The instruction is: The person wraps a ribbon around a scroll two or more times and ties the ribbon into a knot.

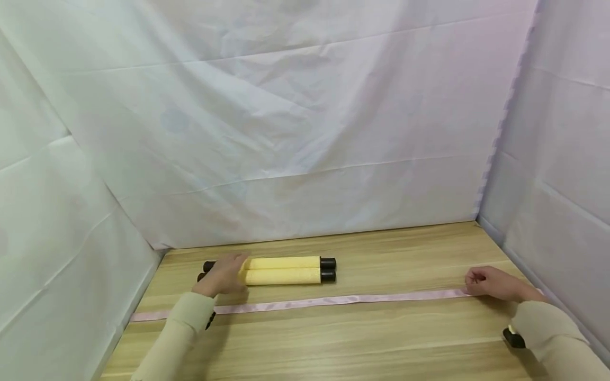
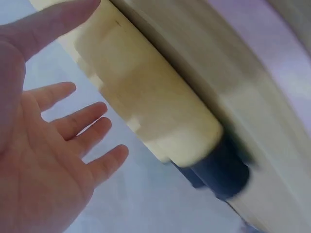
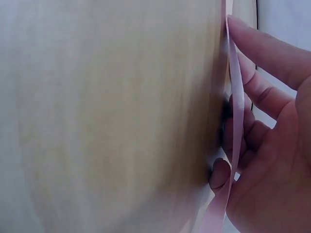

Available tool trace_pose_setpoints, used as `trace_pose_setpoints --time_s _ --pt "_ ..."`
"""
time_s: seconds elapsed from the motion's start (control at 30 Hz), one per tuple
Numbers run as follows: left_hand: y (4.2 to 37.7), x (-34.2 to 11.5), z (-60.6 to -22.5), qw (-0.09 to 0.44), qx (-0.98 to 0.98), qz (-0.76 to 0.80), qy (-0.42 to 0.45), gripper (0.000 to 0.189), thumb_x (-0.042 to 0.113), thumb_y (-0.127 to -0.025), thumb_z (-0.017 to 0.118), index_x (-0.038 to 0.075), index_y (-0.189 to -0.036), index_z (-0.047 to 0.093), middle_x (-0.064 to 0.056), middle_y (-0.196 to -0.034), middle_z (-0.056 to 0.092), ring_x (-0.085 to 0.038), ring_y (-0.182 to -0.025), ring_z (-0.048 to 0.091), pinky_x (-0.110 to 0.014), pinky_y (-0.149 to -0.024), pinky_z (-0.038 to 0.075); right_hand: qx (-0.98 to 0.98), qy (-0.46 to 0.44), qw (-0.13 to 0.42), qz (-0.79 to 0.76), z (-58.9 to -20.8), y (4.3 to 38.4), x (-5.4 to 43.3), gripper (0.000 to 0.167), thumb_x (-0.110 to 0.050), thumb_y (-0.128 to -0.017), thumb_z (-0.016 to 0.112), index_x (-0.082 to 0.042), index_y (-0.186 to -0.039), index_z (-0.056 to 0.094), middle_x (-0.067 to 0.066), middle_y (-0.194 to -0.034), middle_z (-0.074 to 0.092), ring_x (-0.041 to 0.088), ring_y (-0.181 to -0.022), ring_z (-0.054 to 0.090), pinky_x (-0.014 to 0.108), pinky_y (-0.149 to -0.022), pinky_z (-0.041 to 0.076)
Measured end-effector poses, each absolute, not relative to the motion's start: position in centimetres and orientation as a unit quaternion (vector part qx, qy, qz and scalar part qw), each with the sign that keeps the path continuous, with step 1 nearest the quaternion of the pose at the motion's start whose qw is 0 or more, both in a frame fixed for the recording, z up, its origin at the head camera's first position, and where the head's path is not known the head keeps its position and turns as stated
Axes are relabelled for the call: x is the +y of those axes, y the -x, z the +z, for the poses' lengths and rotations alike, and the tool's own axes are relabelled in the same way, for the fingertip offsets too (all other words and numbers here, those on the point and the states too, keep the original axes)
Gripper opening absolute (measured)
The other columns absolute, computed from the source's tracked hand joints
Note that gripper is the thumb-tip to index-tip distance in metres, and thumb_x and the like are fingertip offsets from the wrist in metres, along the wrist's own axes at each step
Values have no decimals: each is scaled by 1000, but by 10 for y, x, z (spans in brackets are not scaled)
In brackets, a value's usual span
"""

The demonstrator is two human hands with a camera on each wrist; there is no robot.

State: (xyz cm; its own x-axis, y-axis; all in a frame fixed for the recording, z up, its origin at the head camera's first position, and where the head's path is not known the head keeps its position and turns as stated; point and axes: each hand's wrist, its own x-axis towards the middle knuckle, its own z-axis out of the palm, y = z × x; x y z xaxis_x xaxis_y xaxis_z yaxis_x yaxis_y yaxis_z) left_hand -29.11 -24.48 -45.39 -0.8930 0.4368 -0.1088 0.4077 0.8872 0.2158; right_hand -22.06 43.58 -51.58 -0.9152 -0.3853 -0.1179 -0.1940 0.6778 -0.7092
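Observation:
Two pale yellow scrolls (image 1: 286, 275) with black rod ends lie side by side on the table. Over their left part is my left hand (image 1: 226, 274), fingers spread and hiding some of the paper. In the left wrist view its palm (image 2: 43, 160) faces a scroll (image 2: 146, 92), and the fingers do not curl round it. A long pink ribbon (image 1: 305, 303) stretches across the table in front of the scrolls. Toward its right end my right hand (image 1: 495, 283) holds the ribbon (image 3: 236, 107), thumb tip against it and the other fingers curled.
Light wood-grain table (image 1: 381, 338) under everything. White cloth (image 1: 305, 132) hangs at the back and on both sides, meeting the table's edges. A small black device (image 1: 513, 338) sits at the right wrist.

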Motion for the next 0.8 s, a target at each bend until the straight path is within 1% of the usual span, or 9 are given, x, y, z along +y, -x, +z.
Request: trace_pose_setpoints --time_s 0.17,0.23,0.4,0.57,0.8 --pt "304 -222 -459 126 958 93 -242 92 14 -78 85 -1 -152 32 -26 -153 35 -47 -140 31 -63 -111 27 902 147 153 -376 -514 222 437 13 -15 -96 64 -3 -91 59 -8 -78 52 0 -70 47 21 -62 37" --pt "308 -216 -462 138 954 98 -249 92 12 -77 84 1 -152 32 -23 -154 35 -46 -141 31 -62 -112 27 897 149 157 -385 -513 223 437 13 -13 -96 63 -2 -90 59 -8 -78 52 0 -70 48 21 -63 38" --pt "317 -207 -465 169 950 103 -242 93 7 -74 84 7 -153 35 -20 -152 40 -44 -139 36 -60 -109 33 890 150 161 -400 -510 225 432 14 -11 -95 63 -1 -88 59 -8 -76 52 1 -69 48 20 -62 38" --pt "320 -204 -463 190 954 83 -217 90 12 -71 87 11 -149 41 -19 -146 47 -41 -131 46 -58 -104 39 891 140 171 -397 -508 227 427 15 -13 -95 65 -1 -88 59 -6 -77 53 2 -70 49 21 -64 39" --pt "323 -200 -457 180 953 74 -231 84 15 -69 90 9 -141 48 -14 -135 56 -37 -121 54 -54 -98 44 892 128 179 -396 -508 227 429 16 -15 -94 65 -1 -89 59 -6 -76 52 2 -68 48 21 -61 37"
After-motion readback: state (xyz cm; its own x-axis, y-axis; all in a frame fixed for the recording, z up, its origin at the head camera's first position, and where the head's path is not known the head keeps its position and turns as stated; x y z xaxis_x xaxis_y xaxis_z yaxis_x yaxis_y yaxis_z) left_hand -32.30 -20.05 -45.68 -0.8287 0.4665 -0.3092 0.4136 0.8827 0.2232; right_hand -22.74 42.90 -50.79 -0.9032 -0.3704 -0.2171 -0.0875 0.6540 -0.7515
